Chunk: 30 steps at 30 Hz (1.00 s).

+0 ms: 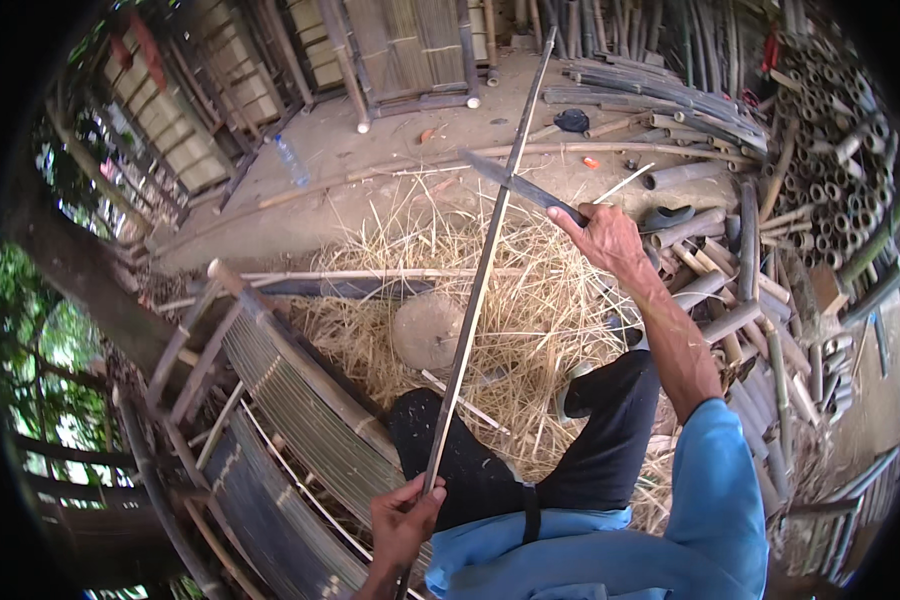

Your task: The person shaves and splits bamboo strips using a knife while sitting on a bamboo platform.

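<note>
A long, narrow bamboo strip [481, 285] runs slantwise from near my lap up to the far side of the yard. My left hand [402, 520] pinches it near its lower end, beside my left thigh. In my right hand [608, 243] is a knife [542, 197] with a broad dark blade, gripped by its handle, its tip pointing left. The blade crosses the strip in its upper part; whether it cuts into it I cannot tell. Below the strip's middle a round wooden block [425, 332] stands among pale bamboo shavings [530, 310].
Slatted bamboo panels [305, 385] lean close on my left, near a tree trunk [90, 280]. Stacked bamboo poles [660, 95] and cut tubes [830, 170] fill the right side. A plastic bottle [292, 162] lies at the far left, and a bamboo pole [370, 172] crosses the ground.
</note>
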Available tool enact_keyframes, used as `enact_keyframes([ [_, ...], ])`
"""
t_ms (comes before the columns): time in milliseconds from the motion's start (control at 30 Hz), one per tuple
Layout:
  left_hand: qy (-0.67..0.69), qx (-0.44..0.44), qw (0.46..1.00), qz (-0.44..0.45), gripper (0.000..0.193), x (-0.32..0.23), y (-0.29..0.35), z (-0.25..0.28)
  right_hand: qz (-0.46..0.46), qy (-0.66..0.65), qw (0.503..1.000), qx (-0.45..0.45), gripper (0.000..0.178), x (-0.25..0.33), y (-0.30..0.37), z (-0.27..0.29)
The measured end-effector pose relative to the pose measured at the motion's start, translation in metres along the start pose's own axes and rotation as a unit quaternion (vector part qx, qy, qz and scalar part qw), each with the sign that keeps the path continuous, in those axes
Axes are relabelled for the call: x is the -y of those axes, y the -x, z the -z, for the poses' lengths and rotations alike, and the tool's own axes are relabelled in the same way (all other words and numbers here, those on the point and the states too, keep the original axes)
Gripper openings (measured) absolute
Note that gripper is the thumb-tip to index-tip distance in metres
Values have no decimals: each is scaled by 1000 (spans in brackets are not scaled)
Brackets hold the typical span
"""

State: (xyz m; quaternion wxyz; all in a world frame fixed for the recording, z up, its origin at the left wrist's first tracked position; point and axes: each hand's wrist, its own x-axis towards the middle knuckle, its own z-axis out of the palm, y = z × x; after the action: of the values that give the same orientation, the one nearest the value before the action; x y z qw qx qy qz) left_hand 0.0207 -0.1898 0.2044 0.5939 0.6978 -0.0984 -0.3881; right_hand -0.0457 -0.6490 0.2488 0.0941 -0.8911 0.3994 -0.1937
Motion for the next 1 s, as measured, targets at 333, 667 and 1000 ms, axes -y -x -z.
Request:
enact_keyframes([
  [333,17,115,992,-49,18,-23,-49,-24,296,-162,933,121,72,98,184,-58],
  [667,-7,105,991,-83,28,-15,-26,-15,269,-85,952,116,76,70,122,-42],
  [1000,-32,88,995,-41,30,1,12,26,59,-77,995,-6,72,11,65,-40],
])
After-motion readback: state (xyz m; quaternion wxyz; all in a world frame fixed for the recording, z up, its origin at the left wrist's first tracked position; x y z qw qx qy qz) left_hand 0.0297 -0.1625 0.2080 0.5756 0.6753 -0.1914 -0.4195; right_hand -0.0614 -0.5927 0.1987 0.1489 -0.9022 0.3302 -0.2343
